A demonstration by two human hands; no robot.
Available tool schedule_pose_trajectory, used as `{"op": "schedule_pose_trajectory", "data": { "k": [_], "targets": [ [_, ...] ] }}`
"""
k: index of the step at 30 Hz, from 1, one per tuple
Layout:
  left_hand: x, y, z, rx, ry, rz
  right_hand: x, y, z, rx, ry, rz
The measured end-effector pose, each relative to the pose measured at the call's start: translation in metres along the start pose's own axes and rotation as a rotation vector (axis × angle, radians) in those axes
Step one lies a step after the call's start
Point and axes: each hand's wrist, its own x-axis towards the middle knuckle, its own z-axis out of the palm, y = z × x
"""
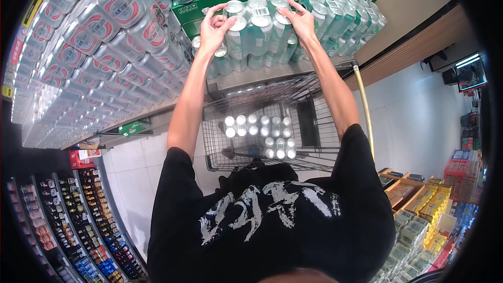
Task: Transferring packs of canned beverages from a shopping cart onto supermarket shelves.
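Observation:
A shrink-wrapped pack of green-and-silver drink cans [255, 39] stands upright before me, a barcode on its top film. My left hand [216, 27] holds its left end, thumb on a can top and fingers at the far corner. At the right end, my right hand [299, 19] grips in the same way, thumb over the near can tops. More wrapped cans [224, 67] show below and beside this pack. Between my arms and below them is a wire shopping cart [212, 137]. Three can packs [276, 125] lie upright in it, their silver tops showing.
Silver cans with red markings [122, 27] are stacked high at left. Green cartons [196, 11] and more green cans [342, 15] line the back. A yellowish rail [364, 106] runs at right. Bottle shelves [74, 212] stand lower left, stacked goods [424, 204] lower right.

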Motion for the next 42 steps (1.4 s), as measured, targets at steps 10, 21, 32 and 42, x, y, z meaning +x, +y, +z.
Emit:
{"op": "schedule_pose_trajectory", "data": {
  "k": [10,21,32,42],
  "targets": [
    [-0.022,-0.012,0.001,0.153,0.022,-0.223,-0.001,-0.011,-0.008,-0.266,-0.024,0.073],
    [-0.044,-0.03,0.065,0.231,-0.027,0.14,-0.04,-0.004,-0.001,-1.034,-0.144,-0.933],
    [-0.009,-0.052,0.077,0.2,-0.074,0.166,-0.021,0.003,-0.017,-1.19,-0.121,-0.869],
    [-0.016,-0.066,0.079,0.19,-0.023,0.125,-0.017,0.001,-0.014,-1.155,-0.149,-0.832]
  ]
}}
